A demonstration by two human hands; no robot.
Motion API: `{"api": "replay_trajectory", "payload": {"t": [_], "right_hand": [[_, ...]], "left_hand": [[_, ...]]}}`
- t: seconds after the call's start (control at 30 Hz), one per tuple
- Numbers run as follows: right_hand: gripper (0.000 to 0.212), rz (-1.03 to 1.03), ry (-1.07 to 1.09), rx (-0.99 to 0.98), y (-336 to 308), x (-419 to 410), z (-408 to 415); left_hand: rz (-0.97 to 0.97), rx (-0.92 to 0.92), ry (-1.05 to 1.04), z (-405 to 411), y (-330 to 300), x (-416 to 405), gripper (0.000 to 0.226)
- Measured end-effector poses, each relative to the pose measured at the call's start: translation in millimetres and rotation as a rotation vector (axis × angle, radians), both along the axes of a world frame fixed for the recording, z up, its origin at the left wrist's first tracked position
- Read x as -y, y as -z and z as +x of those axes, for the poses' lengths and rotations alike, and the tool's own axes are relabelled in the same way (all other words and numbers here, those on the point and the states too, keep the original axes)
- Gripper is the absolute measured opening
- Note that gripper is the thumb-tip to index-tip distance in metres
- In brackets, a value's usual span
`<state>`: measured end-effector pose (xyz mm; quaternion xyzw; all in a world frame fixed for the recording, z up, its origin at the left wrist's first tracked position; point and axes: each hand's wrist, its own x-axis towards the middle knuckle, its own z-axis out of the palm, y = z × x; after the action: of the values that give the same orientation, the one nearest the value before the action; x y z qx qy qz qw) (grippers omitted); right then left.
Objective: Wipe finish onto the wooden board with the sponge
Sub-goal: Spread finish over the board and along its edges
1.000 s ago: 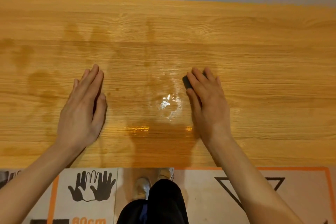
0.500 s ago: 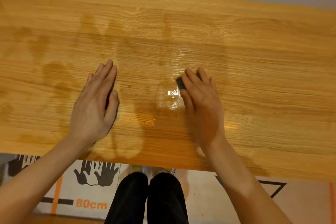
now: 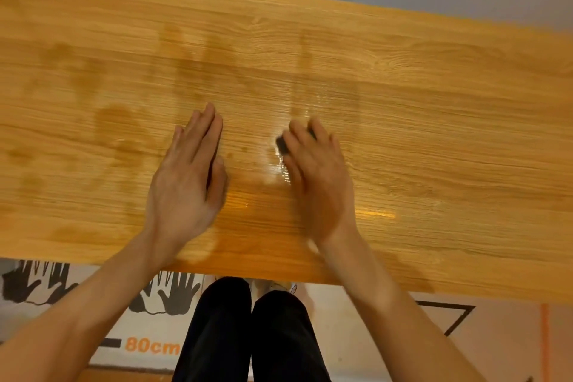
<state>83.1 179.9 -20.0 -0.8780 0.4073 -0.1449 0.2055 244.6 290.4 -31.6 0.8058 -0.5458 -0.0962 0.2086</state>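
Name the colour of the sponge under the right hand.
Dark grey to black; the sponge peeks out beside the right hand, head view.

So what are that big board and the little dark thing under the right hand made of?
The board looks like light wood, or a wood-grain surface: long grain lines run along it, with glossy wet patches where finish lies. The dark pad under the right hand is mostly hidden; probably a soft sponge, though blur leaves that open.

Both forearms are bare to the frame edge, with no sleeves, watch or rings in view. The left hand [image 3: 186,186] and right hand [image 3: 319,183] wear no gloves. Black trousers [image 3: 248,335] cover the legs, and what seem to be pale shoes [image 3: 273,287] peek out, blurred.
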Motion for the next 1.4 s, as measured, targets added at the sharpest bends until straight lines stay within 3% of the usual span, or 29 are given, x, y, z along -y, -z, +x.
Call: {"api": "replay_trajectory", "payload": {"t": [0.1,0.2,0.3,0.4,0.57,0.7,0.87,0.97,1.13,1.23,1.3,1.4], "right_hand": [[0.036,-0.005,0.083,0.017,4,3,11],[0.04,0.073,0.036,0.061,0,-62,-32],[0.048,-0.035,-0.091,-0.1,1,-103,-54],[0.035,0.002,-0.08,-0.058,10,-65,-24],[0.034,0.04,0.162,0.091,1,4,47],[0.037,0.059,0.102,0.046,-5,8,14],[0.038,0.077,0.446,0.076,-14,29,-57],[0.036,0.032,0.639,0.096,-12,20,-31],[0.031,-0.057,0.338,0.127,4,-12,70],[0.033,-0.03,0.162,0.121,0,3,54],[0.035,0.035,0.207,0.064,-6,19,12],[0.036,0.059,0.47,0.078,-13,46,-44]], "left_hand": [[0.003,-0.025,0.021,2,0,-1,0.055],[0.06,0.005,0.023,3,1,0,0.057],[0.105,0.076,0.035,4,1,1,0.058],[0.101,0.054,0.032,3,-1,3,0.057],[0.053,-0.022,0.036,3,-3,0,0.055],[0.009,-0.09,0.078,18,-12,11,0.056],[-0.043,-0.016,0.056,51,-6,60,0.052],[-0.028,0.006,0.06,60,2,73,0.051],[-0.048,0.072,0.06,57,7,73,0.051],[-0.063,0.078,0.061,56,8,74,0.05],[-0.072,0.082,0.066,55,9,72,0.05],[-0.093,0.074,0.079,55,10,71,0.05]]}}
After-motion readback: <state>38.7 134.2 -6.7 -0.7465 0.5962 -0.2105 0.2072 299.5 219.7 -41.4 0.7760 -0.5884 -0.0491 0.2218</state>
